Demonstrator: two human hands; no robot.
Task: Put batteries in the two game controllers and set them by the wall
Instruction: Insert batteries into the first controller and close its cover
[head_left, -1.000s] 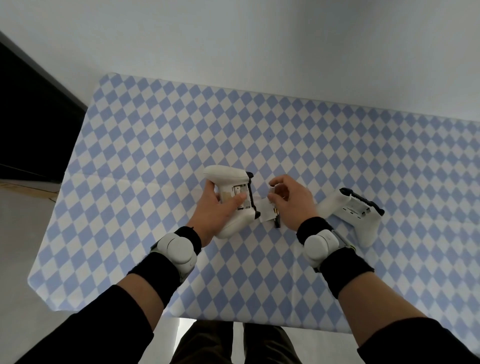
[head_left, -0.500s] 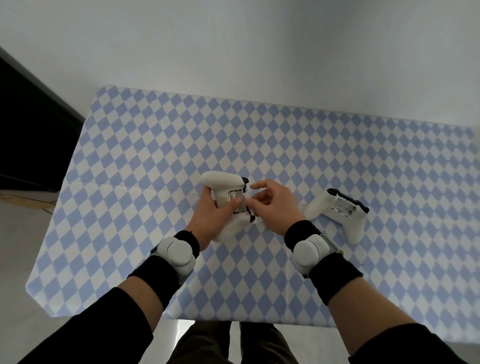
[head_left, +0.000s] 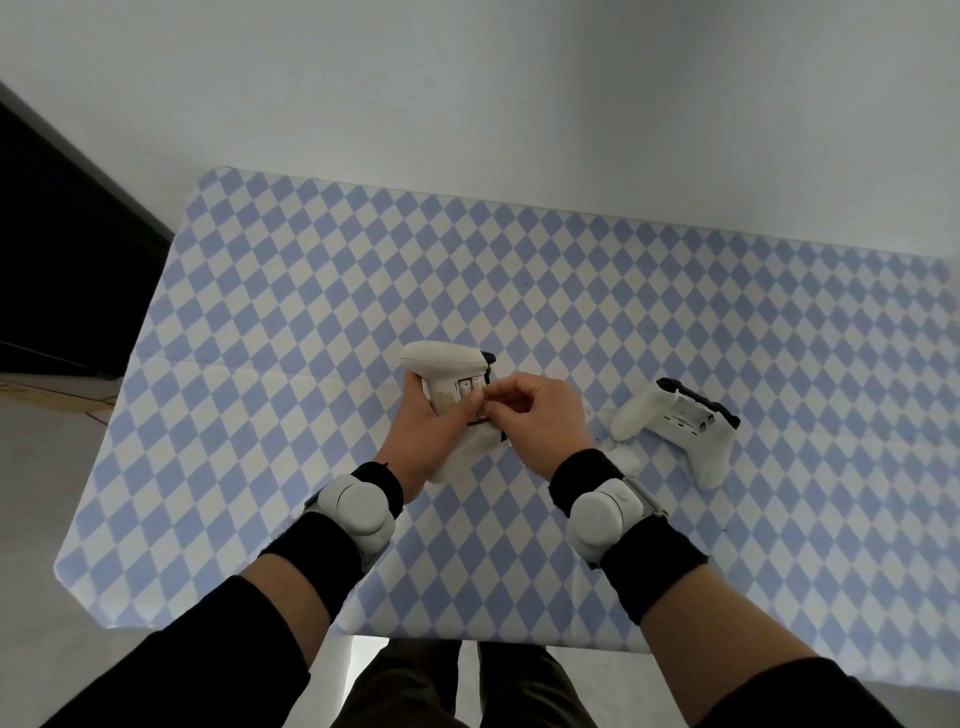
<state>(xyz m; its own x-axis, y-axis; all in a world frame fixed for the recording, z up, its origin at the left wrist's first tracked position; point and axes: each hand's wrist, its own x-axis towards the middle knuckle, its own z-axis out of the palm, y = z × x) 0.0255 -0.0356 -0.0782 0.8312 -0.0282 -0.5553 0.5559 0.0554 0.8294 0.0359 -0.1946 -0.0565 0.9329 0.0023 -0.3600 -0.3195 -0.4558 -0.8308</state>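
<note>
My left hand (head_left: 423, 431) grips a white game controller (head_left: 447, 364) turned back-up at the table's middle, its battery bay open and facing me. My right hand (head_left: 540, 421) has its fingertips pinched together at that bay, on a small item that I take for a battery; the fingers hide most of it. A second white controller (head_left: 675, 423) lies back-up on the cloth to the right, its battery bay open, apart from both hands.
The table carries a blue-and-white checked cloth (head_left: 291, 364) and stands against a white wall (head_left: 519, 104) at its far edge. A small white piece (head_left: 626, 457) lies beside my right wrist. A dark opening (head_left: 57, 260) is at the left.
My right hand moved left from the cloth to the held controller's battery bay and pinched in there. The small dark item seen by that hand a second ago is out of sight.
</note>
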